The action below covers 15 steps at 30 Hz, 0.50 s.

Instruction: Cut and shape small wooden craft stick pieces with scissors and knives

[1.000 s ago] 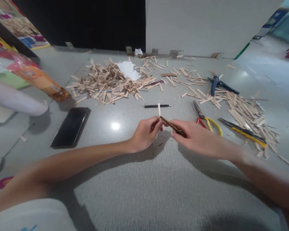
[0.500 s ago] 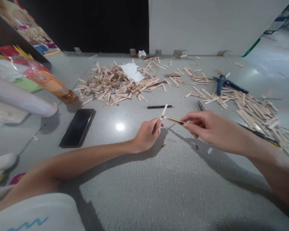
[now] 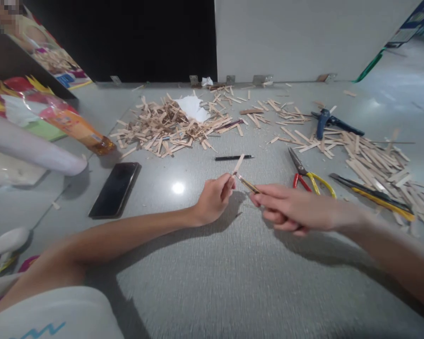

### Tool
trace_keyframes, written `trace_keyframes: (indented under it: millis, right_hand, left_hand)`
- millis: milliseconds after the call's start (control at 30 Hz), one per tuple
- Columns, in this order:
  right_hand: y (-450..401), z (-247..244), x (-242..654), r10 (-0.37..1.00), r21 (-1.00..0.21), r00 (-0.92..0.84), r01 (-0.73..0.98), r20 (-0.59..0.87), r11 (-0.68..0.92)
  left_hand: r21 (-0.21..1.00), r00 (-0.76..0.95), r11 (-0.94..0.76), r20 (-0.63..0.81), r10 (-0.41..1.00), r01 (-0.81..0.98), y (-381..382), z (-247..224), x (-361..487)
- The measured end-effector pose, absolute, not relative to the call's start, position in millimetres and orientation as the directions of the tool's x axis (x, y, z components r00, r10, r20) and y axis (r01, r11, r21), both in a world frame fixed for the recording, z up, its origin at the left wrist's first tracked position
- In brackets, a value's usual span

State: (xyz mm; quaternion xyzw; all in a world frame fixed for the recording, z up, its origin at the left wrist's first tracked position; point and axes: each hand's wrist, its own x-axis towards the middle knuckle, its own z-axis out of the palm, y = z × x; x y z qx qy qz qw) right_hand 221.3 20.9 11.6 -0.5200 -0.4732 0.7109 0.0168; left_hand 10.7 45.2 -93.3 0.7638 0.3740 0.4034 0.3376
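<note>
My left hand (image 3: 215, 198) is closed, pinching a short flat wooden stick (image 3: 239, 163) that points up from the fingertips. In my right hand (image 3: 286, 207) is a slim yellow-and-dark craft knife (image 3: 246, 182), its shiny tip touching the stick close to my left fingertips. The fingers of my right hand wrap round the handle and are a little blurred. Just beyond my hands lies a black pen (image 3: 233, 157) on the grey surface.
A phone (image 3: 115, 190), a bottle (image 3: 76, 123) and a white roll (image 3: 38, 148) lie leftward. Wooden sticks (image 3: 159, 125) are heaped behind. Rightward are scissors (image 3: 301, 168) with red and yellow handles, a black-and-yellow cutter (image 3: 374, 195), a blue tool (image 3: 325, 123) and more sticks (image 3: 371, 162).
My right hand has moved slightly left and down, and the knife is now tilted more steeply against the stick. The scissors and cutter show more fully. My left hand keeps its pinch.
</note>
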Motion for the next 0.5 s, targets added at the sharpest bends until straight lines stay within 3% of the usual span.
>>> trace_keyframes:
  millis: [133, 367, 500]
  right_hand:
    - [40, 27, 243, 0.353, -0.635, -0.540, 0.532, -0.764, -0.561]
    - [15, -6, 209, 0.574, -0.766, -0.508, 0.399, -0.642, -0.503]
    - [31, 3, 229, 0.390, -0.704, -0.622, 0.402, -0.679, -0.585]
  left_hand:
    - [0.810, 0.448, -0.522, 0.376, 0.811, 0.266, 43, -94, 10]
    - [0.803, 0.396, -0.520, 0.394, 0.829, 0.291, 48, -97, 8]
    - [0.794, 0.416, -0.533, 0.396, 0.819, 0.293, 46, -95, 9]
